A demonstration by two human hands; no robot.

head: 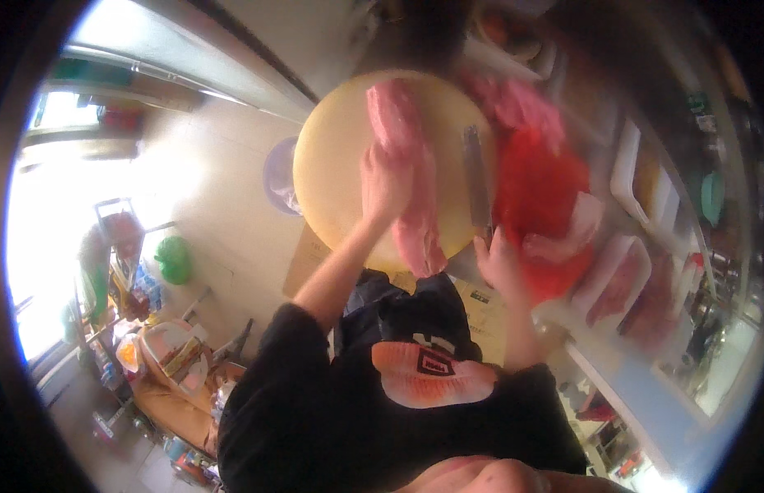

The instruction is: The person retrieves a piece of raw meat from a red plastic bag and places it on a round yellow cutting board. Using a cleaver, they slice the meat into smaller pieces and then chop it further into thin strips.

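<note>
A long strip of pink raw meat (419, 191) lies lengthwise across a round, yellowish chopping board (332, 148), its near end reaching the board's front edge. My left hand (385, 182) grips the strip around its middle from the left side. In my right hand (499, 262), at the board's lower right, is the handle of a knife with a broad dark blade (477, 175). The blade points away from me over the board's right part, apart from the meat. Blur hides the exact grip of my right fingers.
Right of the board, a pale piece of meat (563, 231) lies on a red sheet or bag (536, 179). Beyond it are white trays (625, 172) and more meat (616, 283). A purple tub (280, 175) stands left below the board, and a green bag (172, 260) is on the floor.
</note>
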